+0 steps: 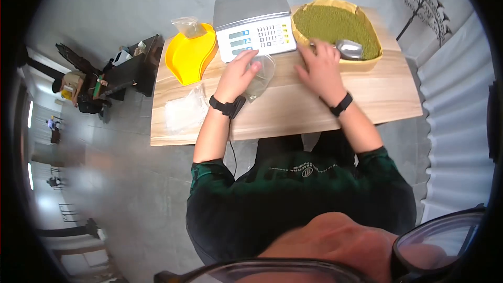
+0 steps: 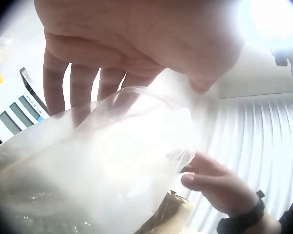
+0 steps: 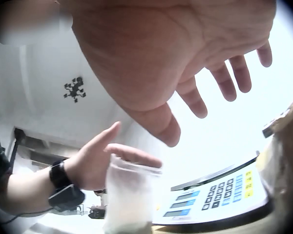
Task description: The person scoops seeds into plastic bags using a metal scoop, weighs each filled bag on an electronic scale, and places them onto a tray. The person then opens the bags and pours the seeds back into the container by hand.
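A clear plastic bag (image 1: 260, 85) stands in front of the scale, with a little green matter at its bottom. My left hand (image 1: 237, 77) is at the bag's upper left; in the left wrist view its straight fingers overlap the mouth of the bag (image 2: 112, 161), the thumb held apart. Over the near edge of a tray of green beans (image 1: 335, 23) is my right hand (image 1: 322, 71), its fingers spread and nothing in them. Close beyond those fingers lies a metal scoop (image 1: 349, 49), its bowl on the beans and its handle partly hidden by the hand.
The digital scale (image 1: 252, 10) stands at the back middle. Left of it is a yellow scoop-shaped tray (image 1: 183, 55) with a filled clear bag (image 1: 189, 28) at its far end. A stack of flat plastic bags (image 1: 184, 112) lies at the table's front left.
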